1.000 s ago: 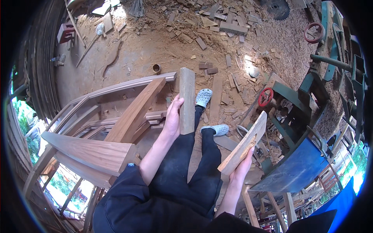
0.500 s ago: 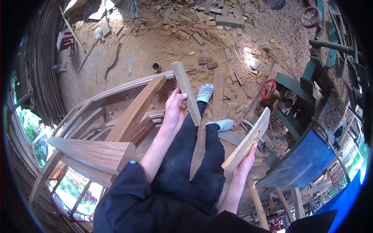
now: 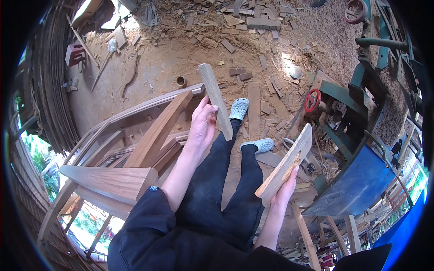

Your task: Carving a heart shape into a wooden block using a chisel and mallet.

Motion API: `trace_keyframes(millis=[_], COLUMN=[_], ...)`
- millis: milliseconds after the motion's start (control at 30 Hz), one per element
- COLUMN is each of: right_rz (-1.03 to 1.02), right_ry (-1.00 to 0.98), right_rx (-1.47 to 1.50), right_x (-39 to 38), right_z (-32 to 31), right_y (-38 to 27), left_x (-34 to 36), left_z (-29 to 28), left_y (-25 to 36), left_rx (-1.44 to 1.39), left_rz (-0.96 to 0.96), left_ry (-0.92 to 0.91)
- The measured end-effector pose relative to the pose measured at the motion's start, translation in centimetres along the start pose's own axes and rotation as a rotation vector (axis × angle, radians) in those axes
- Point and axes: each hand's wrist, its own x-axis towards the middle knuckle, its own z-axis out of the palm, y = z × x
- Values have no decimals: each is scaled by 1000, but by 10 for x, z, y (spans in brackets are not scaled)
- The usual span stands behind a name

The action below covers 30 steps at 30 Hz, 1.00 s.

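Observation:
A narrow, greyish, weathered board [image 3: 212, 92] is gripped in my left hand [image 3: 203, 119], tilted with its top toward the upper left, over my left leg. My right hand [image 3: 285, 185] grips a paler short board [image 3: 285, 161] with a rough, split patch along it, slanting from lower left to upper right. The two boards are apart. Beside my left arm stand smooth reddish-brown timber pieces [image 3: 158, 128], including a thick tapered piece [image 3: 108, 178] lying crosswise.
Wood offcuts and sawdust [image 3: 248, 45] cover the ground ahead around my shoes [image 3: 239, 109]. A green machine with a red handwheel [image 3: 313, 100] and a blue metal panel [image 3: 350, 176] is at my right. Long planks [image 3: 49, 90] are stacked at the far left.
The board in my left hand has moved upward and tilted from upright to slanted, top leftward. The board in my right hand has risen slightly.

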Motion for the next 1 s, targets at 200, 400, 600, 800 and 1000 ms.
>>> trace_keyframes(millis=[200, 400, 600, 800, 1000], right_rz=[-29, -18, -91, -136, -163], right_ry=[5, 12, -22, -49, -51], right_rx=[-21, -29, -71, -97, -111], right_x=[7, 4, 4, 3, 0], right_z=[0, 8, 10, 11, 3], right_y=[6, 5, 5, 13, 40], left_x=[4, 8, 9, 12, 17], left_z=[-9, -9, -18, -23, -27], left_y=[3, 7, 8, 7, -6], left_rx=[19, 64, 41, 67, 94], left_rz=[27, 97, 46, 37, -19], left_ry=[49, 113, 140, 134, 146])
